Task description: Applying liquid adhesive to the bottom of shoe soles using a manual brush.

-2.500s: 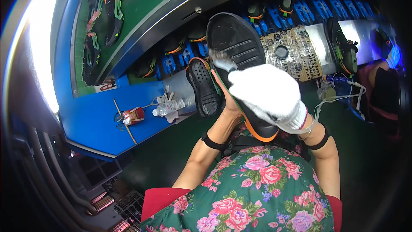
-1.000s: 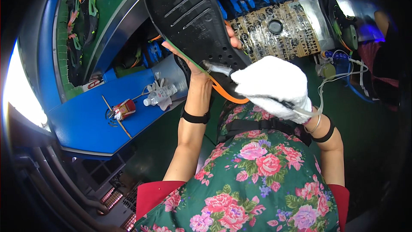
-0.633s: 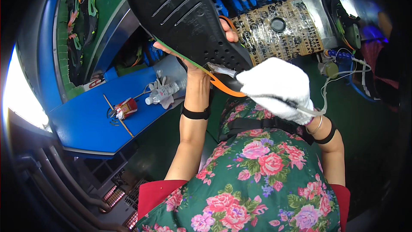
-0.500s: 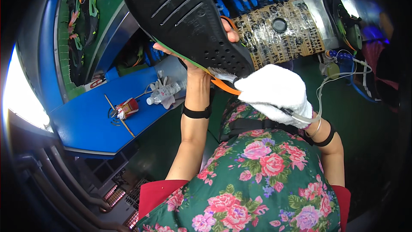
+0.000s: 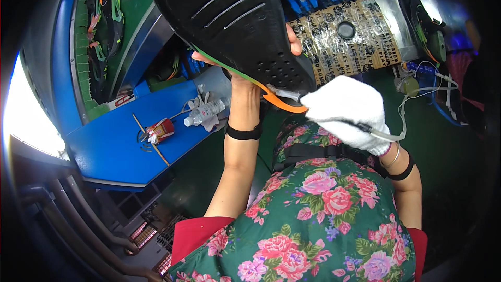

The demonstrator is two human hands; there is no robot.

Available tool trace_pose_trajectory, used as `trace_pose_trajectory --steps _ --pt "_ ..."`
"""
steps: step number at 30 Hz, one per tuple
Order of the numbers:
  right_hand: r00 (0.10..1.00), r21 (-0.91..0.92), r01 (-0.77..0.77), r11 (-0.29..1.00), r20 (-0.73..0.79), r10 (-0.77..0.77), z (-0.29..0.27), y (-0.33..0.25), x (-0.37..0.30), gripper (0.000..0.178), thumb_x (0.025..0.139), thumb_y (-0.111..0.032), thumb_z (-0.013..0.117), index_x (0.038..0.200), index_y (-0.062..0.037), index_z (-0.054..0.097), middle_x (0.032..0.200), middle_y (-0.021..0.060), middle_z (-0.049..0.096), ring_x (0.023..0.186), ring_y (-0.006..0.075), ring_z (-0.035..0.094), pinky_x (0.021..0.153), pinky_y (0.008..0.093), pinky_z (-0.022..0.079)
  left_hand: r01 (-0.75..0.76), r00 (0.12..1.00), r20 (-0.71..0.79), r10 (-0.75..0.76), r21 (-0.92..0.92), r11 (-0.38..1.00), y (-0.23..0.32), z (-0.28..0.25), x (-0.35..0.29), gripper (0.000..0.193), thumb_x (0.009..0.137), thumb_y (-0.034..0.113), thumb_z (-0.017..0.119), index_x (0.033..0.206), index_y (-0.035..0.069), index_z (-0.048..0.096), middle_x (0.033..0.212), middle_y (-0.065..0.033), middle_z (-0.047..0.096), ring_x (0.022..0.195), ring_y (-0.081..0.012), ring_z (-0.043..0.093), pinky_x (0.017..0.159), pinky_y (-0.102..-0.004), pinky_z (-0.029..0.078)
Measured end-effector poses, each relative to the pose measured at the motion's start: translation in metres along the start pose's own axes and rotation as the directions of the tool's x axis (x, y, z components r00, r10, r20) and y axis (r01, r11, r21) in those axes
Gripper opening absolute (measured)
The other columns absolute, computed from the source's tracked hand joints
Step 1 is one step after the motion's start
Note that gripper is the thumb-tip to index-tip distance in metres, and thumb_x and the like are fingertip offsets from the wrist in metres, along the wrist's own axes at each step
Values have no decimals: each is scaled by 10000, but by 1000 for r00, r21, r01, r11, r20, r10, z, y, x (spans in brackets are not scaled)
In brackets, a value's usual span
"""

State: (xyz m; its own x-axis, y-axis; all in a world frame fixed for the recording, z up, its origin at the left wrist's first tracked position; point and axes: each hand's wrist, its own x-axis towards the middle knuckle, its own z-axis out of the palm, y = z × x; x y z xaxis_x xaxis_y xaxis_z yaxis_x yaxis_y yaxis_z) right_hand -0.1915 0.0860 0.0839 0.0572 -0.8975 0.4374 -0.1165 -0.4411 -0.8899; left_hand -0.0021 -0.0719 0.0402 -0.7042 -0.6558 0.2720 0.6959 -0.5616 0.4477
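A black shoe (image 5: 229, 15) is held bottom up, with long slots at its broad end and a cluster of small holes at its narrow end. My left hand (image 5: 242, 81) is closed round it from below, its fingertips showing on both sides. An orange trim strip (image 5: 284, 105) curves away from the shoe's narrow end. My right hand (image 5: 347, 112), in a thick white glove, is closed on a thin tool with a clear tube (image 5: 389, 136) running from it. The tool's whitish tip (image 5: 284, 94) lies between the shoe edge and the orange strip; whether it touches is unclear.
A blue table (image 5: 115, 151) at the left bears a plastic bottle (image 5: 203, 113), a red-and-white packet (image 5: 160, 131) and a stick. More shoes lie in a green-lined tray (image 5: 78, 73). Beyond my hands is a cardboard-covered surface (image 5: 365, 36) beside blue racks; another shoe (image 5: 429, 34) stands right.
The whole scene has shifted slightly right and down in the view. The whitish tip sits a little further along the shoe's narrow end; both hands keep their hold.
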Motion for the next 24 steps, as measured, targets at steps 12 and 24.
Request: trace_pose_trajectory --steps 12,24 --pt "998 8 -18 1000 66 17 -2 -6 -2 239 800 -17 800 1031 -77 810 1037 105 791 903 268 744 776 357 585 3 999 49 1 -76 997 -1 7 11 1569 377 1120 507 1358 -105 508 1114 -298 656 1013 -417 716 824 -487 648" --pt "997 -37 15 999 77 -12 2 -11 -10 203 775 12 810 967 -55 799 1008 131 791 882 271 751 765 361 584 81 995 56 -83 37 996 5 -14 11 1382 469 1061 580 1379 21 568 1208 -263 676 1010 -358 667 928 -463 520"
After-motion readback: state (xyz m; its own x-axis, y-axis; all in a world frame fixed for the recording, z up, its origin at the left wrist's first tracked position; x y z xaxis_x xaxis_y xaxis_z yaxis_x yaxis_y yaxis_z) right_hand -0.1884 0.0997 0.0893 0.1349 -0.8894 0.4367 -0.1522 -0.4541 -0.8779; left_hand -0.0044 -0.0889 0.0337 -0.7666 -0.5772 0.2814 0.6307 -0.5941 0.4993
